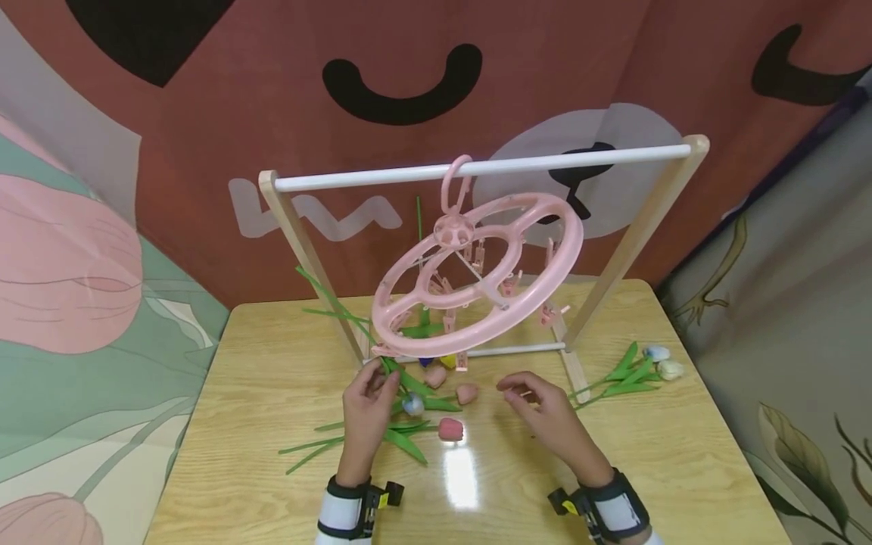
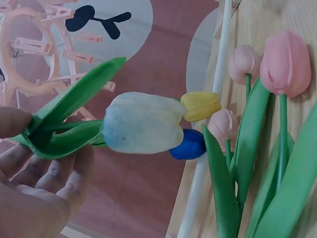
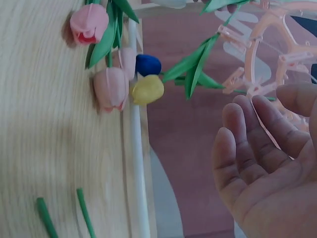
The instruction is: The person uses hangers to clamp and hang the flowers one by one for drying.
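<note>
My left hand (image 1: 368, 405) pinches the green stem of a white-and-blue tulip (image 2: 143, 123) near its leaves, the bloom pointing downward. Above and just beyond the hands, a round pink clip hanger (image 1: 477, 333) dangles from a white rod, with small clothespins (image 3: 235, 37) around it. A yellow tulip (image 3: 148, 90) and a blue tulip (image 3: 148, 64) hang bloom-down below the hanger. My right hand (image 1: 545, 416) is in the air on the right, fingers loosely bent, holding nothing. Between the hands lies a deeper pink tulip (image 1: 450, 429) on the table, with paler pink tulips (image 2: 243, 63) beyond it.
The wooden rack (image 1: 636, 235) stands at the table's back, its white top rod (image 1: 579, 157) carrying the hanger and a lower rod (image 1: 518, 350) near the tabletop. A light blue tulip (image 1: 656, 353) and a white tulip (image 1: 671, 369) lie at the right. A printed curtain (image 1: 395, 45) hangs behind.
</note>
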